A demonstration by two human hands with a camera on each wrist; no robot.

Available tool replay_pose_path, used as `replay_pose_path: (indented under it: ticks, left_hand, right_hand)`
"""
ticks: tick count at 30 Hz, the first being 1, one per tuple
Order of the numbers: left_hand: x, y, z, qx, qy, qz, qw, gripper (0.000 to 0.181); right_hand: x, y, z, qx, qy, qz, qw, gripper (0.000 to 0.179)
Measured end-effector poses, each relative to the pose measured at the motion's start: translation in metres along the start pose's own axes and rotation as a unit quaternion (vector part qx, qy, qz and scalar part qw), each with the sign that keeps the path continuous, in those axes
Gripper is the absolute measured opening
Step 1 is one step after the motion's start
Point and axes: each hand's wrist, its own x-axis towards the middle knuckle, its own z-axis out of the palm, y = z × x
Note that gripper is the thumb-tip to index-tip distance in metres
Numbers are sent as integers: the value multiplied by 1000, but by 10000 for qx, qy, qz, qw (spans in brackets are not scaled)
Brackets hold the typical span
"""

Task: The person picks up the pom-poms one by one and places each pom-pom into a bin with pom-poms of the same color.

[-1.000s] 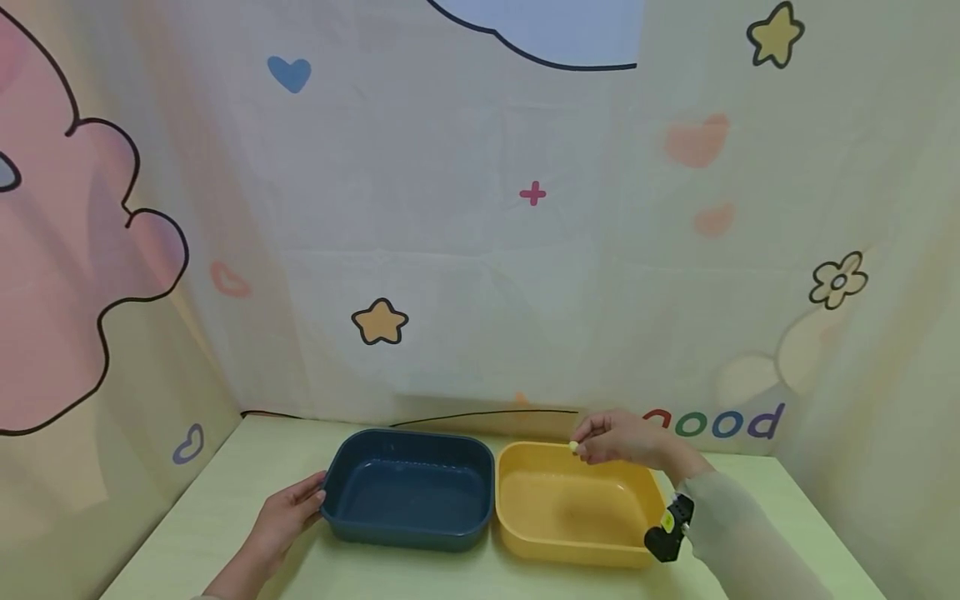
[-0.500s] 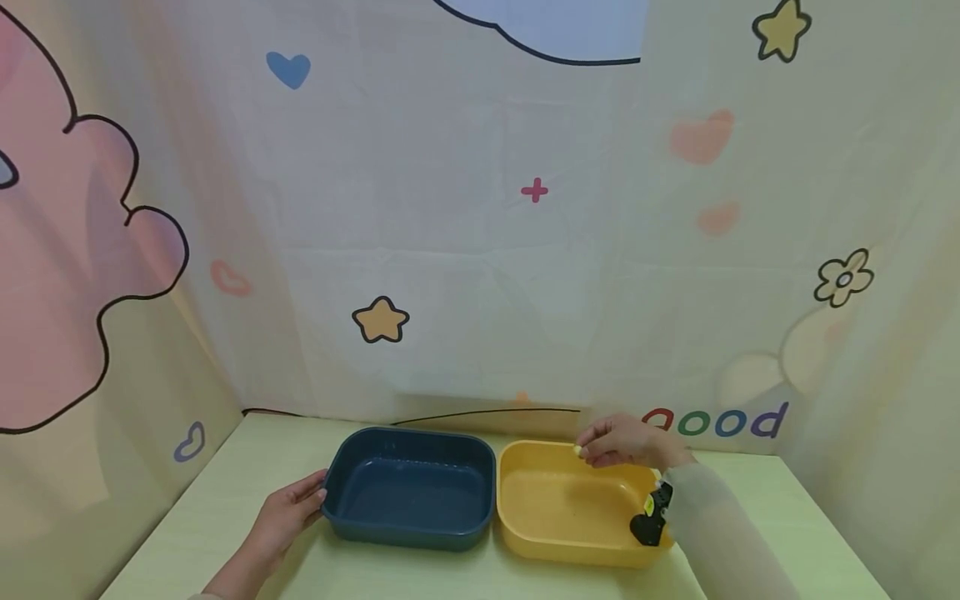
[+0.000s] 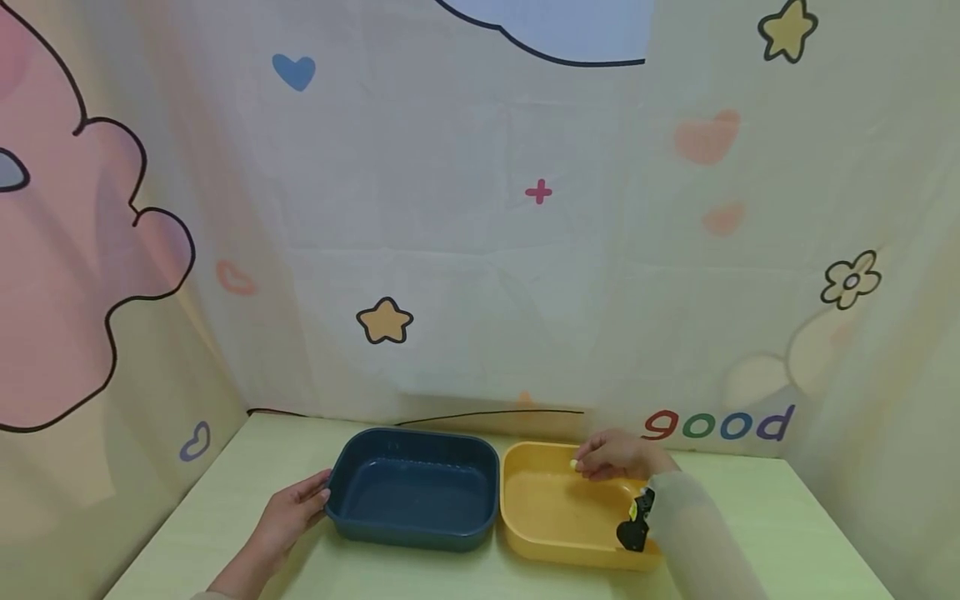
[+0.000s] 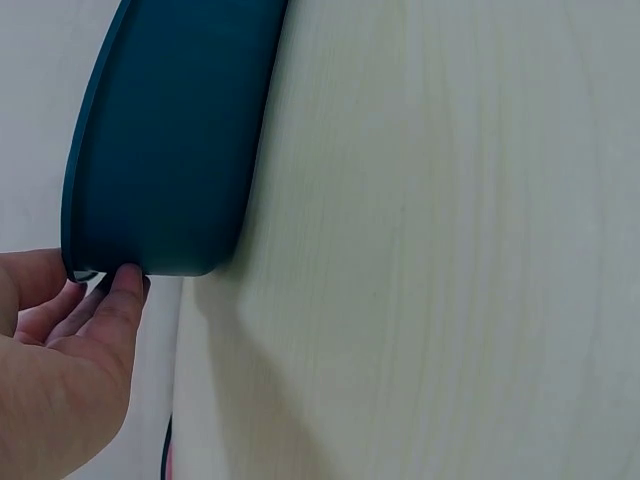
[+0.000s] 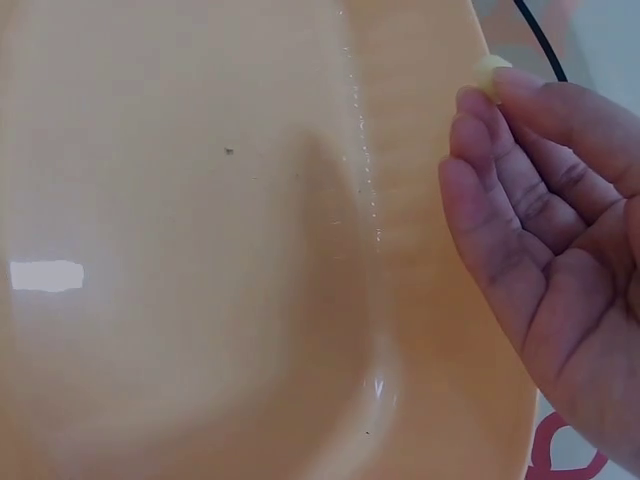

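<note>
A dark blue rectangular basin (image 3: 412,533) stands on the table at the left. My left hand (image 3: 281,518) grips its left end, the thumb at the rim and the fingertips against the outer wall in the left wrist view. Beside it, on the right, is a yellow basin (image 3: 558,512) of similar shape. Over its back part my right hand (image 3: 618,457) pinches a small pale yellow lump (image 5: 489,72) between thumb and index finger. Fingers cover most of the lump, and I cannot tell its kind. The other right fingers curve loosely below it.
The two basins stand side by side on a pale wood-grain table (image 3: 405,575). Behind them hangs a printed curtain (image 3: 450,208) that also closes off both sides. A tiny dark speck (image 5: 229,151) lies on the yellow basin's floor. A black device (image 3: 636,521) sits on my right wrist.
My right hand, still pinching the pale lump, has come slightly lower over the yellow basin, and its forearm has swung left. The left hand keeps its hold on the blue basin.
</note>
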Motion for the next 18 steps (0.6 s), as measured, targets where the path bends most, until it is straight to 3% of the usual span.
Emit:
replay_pose_path:
  ticks: [11,18]
  left_hand:
    - [3,1,1,-17,34,20,10000,45]
    - [3,-1,1,-27,69,22,10000,45]
  right_hand:
    - [4,-1,9,-18,140,320,9994,16]
    - [13,-2,15,-176,237,896,9955,14]
